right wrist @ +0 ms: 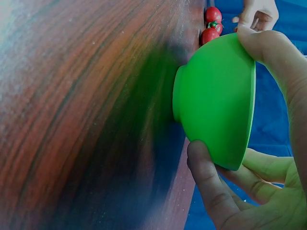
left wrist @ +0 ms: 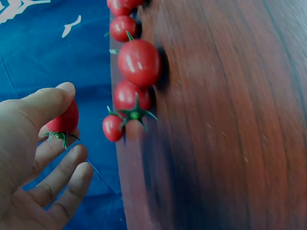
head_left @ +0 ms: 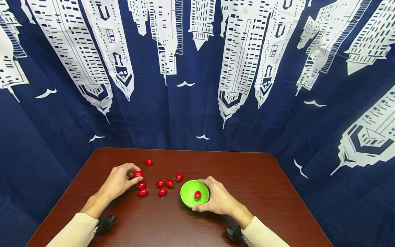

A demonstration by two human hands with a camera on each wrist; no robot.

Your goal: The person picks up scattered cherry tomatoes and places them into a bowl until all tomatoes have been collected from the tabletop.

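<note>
Between thumb and fingertips, my left hand (head_left: 118,180) pinches a red cherry tomato (left wrist: 67,118) with a green calyx, seen raised off the table in the left wrist view. Close by that hand lie two more cherry tomatoes, the nearer to it being this tomato (head_left: 141,185). My right hand (head_left: 219,197) grips a lime-green bowl (head_left: 187,191) by its right side, thumb and fingers spread around the rim. One cherry tomato (head_left: 197,195) sits inside the bowl. The right wrist view shows the bowl's outer wall (right wrist: 218,100); I cannot tell whether its foot touches the table.
Several cherry tomatoes (head_left: 162,191) lie loosely grouped between the left hand and the bowl. Another lone tomato (head_left: 148,161) is farther back. The brown wooden table (head_left: 240,168) ends at a dark blue curtain (head_left: 154,116) printed with white buildings.
</note>
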